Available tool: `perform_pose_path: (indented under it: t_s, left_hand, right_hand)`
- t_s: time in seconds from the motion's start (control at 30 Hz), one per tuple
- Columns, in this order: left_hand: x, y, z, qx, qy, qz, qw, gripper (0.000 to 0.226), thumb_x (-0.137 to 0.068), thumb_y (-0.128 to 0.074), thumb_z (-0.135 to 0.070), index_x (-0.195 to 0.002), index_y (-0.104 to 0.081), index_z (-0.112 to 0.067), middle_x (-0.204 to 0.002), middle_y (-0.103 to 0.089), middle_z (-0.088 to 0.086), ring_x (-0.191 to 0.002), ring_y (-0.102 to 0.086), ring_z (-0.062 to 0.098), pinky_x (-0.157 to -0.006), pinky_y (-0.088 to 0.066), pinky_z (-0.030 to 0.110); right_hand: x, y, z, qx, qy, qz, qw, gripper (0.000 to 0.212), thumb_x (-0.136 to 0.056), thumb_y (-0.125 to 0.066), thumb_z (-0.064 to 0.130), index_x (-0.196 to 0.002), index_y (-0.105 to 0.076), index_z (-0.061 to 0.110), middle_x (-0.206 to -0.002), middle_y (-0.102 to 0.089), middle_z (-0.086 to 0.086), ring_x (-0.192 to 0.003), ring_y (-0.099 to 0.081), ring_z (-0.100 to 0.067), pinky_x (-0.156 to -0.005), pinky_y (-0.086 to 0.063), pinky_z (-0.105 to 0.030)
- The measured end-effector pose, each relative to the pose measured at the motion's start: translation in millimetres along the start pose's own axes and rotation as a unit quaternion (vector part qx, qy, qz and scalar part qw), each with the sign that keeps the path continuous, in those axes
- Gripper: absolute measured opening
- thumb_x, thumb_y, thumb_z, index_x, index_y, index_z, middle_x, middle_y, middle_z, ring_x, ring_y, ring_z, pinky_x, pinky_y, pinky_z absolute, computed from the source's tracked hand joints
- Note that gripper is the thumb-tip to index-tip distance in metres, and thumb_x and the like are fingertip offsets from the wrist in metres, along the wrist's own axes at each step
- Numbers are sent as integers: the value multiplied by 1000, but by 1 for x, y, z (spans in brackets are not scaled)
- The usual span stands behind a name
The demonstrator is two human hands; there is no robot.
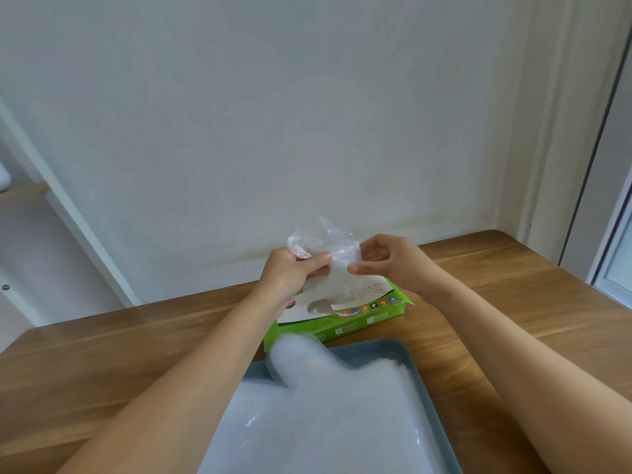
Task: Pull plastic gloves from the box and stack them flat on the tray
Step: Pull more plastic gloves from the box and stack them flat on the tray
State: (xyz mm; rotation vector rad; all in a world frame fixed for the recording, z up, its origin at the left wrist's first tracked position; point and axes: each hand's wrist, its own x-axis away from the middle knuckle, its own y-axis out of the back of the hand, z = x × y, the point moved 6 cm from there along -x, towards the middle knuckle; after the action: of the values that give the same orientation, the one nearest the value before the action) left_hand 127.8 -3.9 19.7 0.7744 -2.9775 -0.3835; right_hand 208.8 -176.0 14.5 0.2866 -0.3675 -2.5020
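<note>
Surface: a wooden table [102, 364] with a brown grain finish, its far edge set against a plain white wall [273, 114]. A pale door frame [595, 165] stands at the right end of the table, and white trim [78, 217] runs diagonally at the left.

Box: a green and white cardboard glove box [362, 319] lies flat on the table between the wall and the tray, opening upward. Its long axis runs left to right, with the right end angled slightly farther away.

Tray: a grey-blue tray [415, 367] sits nearest the person, just beside the box. A stack of clear plastic gloves [325, 405] lies flat in it. The long axis of the stack runs near to far. One rounded lobe at the far left rises over the tray rim and points toward the box.

Held item: one clear plastic glove [328, 244] is held in the air above the box, crumpled. Its bunched upper part stands above both hands and its lower part hangs toward the box opening, so the long axis is roughly vertical. Whether its lower end touches the opening cannot be determined.

Left hand [287, 273]: fingers curled, thumb and fingers pinching the glove's left side.

Right hand [390, 263]: thumb and forefinger pinching the glove's right side, the other fingers curled.
</note>
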Motion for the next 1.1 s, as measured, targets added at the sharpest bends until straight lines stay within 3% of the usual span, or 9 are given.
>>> perform_pose_path:
  t_s: [0.13,0.33,0.5,0.6,0.7,0.77,0.87,0.97,1.1]
  left_hand:
    - [-3,5,12,-40,2,-13,999,29,-85,-73,-27,-89,-72,1,-96,-71,25,-81,-61,28,-76,-45,40]
    - [2,7,37,-25,44,28,998,16,-95,-60,-15,-99,-70,-2,-93,-73,7,-81,-69,12,-70,-52,17]
    - [4,6,39,-9,45,62,997,18,-94,-60,-12,-102,-70,0,-89,-74,6,-79,-71,10,-78,-54,17]
    - [7,4,37,-48,32,76,995,12,-93,-62,-15,-94,-73,-10,-97,-74,5,-94,-70,13,-93,-52,25]
    - [7,6,36,-116,20,62,991,10,-91,-65,-19,-96,-72,-13,-96,-69,-4,-95,-64,11,-80,-47,13]
    - [7,6,37,-145,27,61,987,13,-91,-66,-22,-88,-70,-10,-84,-66,-3,-82,-59,10,-66,-42,11]
    - [8,6,38,-136,32,67,988,19,-90,-67,-21,-93,-73,-4,-91,-70,-4,-86,-63,9,-71,-43,10]
    - [13,4,35,-106,25,65,992,9,-92,-64,-12,-98,-70,-15,-94,-69,-8,-82,-59,-3,-64,-41,-1]
    - [15,2,32,-98,14,74,992,10,-91,-66,-13,-97,-69,-21,-98,-69,-7,-96,-62,8,-77,-45,10]
  right_hand:
    - [0,10,-3,-7,8,-92,996,10,-83,-73,23,-77,-74,16,-74,-73,4,-73,-64,-4,-69,-45,-17]
    - [-3,19,-22,-229,-52,-104,966,14,-93,-60,15,-83,-68,7,-89,-71,-7,-81,-65,-13,-86,-54,-24]
    - [-4,6,-20,-88,-42,0,995,38,-83,-69,41,-115,-64,22,-113,-67,8,-107,-60,-7,-94,-46,-27]
    - [-2,-9,-19,-57,-20,-48,997,31,-84,-72,30,-112,-68,20,-104,-69,9,-101,-62,-6,-78,-45,-15]
    - [2,-10,-24,-156,-39,-136,977,5,-86,-70,20,-89,-74,20,-89,-72,8,-96,-64,-10,-75,-44,-15]
    - [1,-8,-30,-240,-61,-142,958,6,-86,-69,18,-85,-74,21,-89,-74,6,-101,-64,-12,-91,-44,-24]
    - [-2,1,-30,-318,-70,-134,936,9,-91,-62,19,-88,-70,19,-92,-71,4,-105,-62,-16,-98,-40,-32]
    - [-1,3,-23,-255,-46,-99,961,11,-91,-62,26,-92,-70,19,-97,-70,8,-105,-62,-12,-95,-39,-31]
    - [0,-11,-20,-119,-33,-19,992,38,-84,-69,34,-119,-64,20,-109,-66,11,-101,-58,-2,-90,-36,-22]
